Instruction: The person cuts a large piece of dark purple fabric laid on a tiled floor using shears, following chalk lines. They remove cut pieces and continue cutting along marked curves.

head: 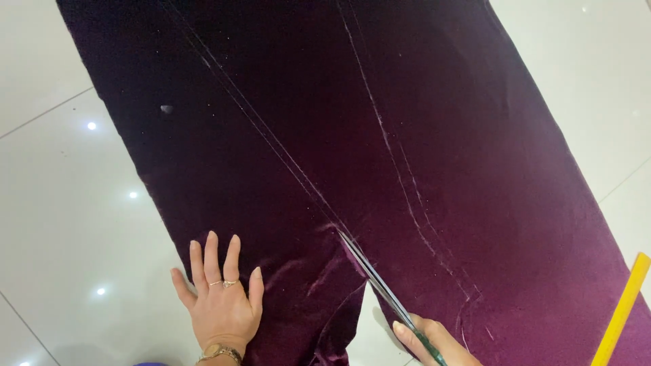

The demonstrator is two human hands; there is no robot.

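A long piece of dark purple velvet cloth point(352, 135) lies spread flat on a white tiled floor point(61, 224). Chalk lines run along it lengthwise. My left hand point(220, 301), wearing rings and a gold wrist chain, presses flat on the cloth's near left part, fingers spread. My right hand point(434, 342) grips a pair of scissors point(383, 288) at the bottom edge of the view. The blades point up and left along the left chalk line, and a cut gapes open behind them, showing floor.
A yellow ruler point(622, 308) lies on the cloth at the lower right corner. A small pale speck point(167, 108) sits on the cloth's upper left. Glossy floor tiles with light reflections flank the cloth on both sides.
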